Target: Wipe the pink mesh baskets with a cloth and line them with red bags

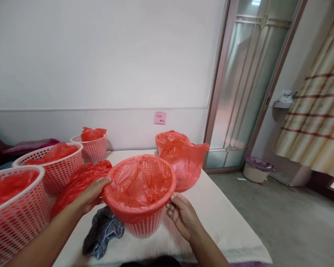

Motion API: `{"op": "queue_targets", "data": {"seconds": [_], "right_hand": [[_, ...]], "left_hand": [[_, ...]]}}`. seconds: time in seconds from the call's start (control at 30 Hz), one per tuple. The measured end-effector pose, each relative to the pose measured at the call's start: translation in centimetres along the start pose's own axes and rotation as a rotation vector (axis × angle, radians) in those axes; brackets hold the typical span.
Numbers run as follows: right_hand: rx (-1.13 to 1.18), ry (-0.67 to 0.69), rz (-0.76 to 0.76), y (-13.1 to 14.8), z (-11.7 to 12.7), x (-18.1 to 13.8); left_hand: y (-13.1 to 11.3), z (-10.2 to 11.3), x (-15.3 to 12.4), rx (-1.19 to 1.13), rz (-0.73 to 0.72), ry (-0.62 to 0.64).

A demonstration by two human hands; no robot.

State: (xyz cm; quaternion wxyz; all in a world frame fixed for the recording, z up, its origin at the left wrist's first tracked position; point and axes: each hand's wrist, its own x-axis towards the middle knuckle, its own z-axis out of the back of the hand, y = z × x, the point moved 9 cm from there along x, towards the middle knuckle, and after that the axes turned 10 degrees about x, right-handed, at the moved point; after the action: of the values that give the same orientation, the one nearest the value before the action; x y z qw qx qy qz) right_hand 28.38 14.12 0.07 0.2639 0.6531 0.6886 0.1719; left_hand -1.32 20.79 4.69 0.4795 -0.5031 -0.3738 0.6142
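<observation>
Your left hand (pixel 93 196) and right hand (pixel 183 217) each pinch the red bag (pixel 139 181) where it folds over the rim of the basket (pixel 144 225), seemingly to keep it snug, the basket resting between them on the white cloth (pixel 214 222)

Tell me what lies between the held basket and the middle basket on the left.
Crumpled red plastic and the left hand, as the head view shows.

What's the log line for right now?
left hand: at rim; right hand: at rim; center basket: red liner over rim; dark cloth: beside basket
</observation>
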Motion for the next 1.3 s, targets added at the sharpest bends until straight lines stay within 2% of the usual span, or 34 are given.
{"op": "queue_targets", "data": {"seconds": [0.23,0.4,0.5,0.6,0.73,0.87,0.97,1.1,1.2,1.3], "right_hand": [[-0.07,-0.069,-0.02,-0.9,2.5,0.1],[-0.2,-0.13,0.025,0.7,4.6,0.2],[-0.215,-0.157,0.132,2.9,4.1,0.5],[-0.249,-0.145,0.213,4.2,2.3,1.2],[-0.304,-0.097,0.203,3.1,0.8,2.3],[-0.364,-0.152,0.246,2.8,2.1,2.1],[-0.416,-0.201,0.375,5.3,2.1,1.2],[-0.535,-0.194,0.487,8.7,-0.5,1.3],[-0.635,-0.194,0.473,9.2,-2.0,2.8],[-0.683,-0.197,0.44,8.6,-2.1,3.5]], "left_hand": [[-0.1,0.2,-1.4,-0.144,0.025,0.059],[1.7,-0.6,-3.6,-0.254,0.088,0.109],[2.5,-1.1,-4.6,-0.343,0.08,0.098],[2.7,-1.1,-5.2,-0.456,0.055,0.033],[2.3,-1.2,-5.7,-0.511,-0.029,-0.018],[2.3,-1.8,-5.7,-0.47,-0.127,0.015],[4.2,-2.2,-5.3,-0.437,-0.093,-0.003],[7.9,-3.4,-4.7,-0.389,-0.006,-0.061],[10.5,-5.0,-4.5,-0.323,0.058,-0.076],[13.0,-7.0,-4.2,-0.35,0.137,-0.059]]}}
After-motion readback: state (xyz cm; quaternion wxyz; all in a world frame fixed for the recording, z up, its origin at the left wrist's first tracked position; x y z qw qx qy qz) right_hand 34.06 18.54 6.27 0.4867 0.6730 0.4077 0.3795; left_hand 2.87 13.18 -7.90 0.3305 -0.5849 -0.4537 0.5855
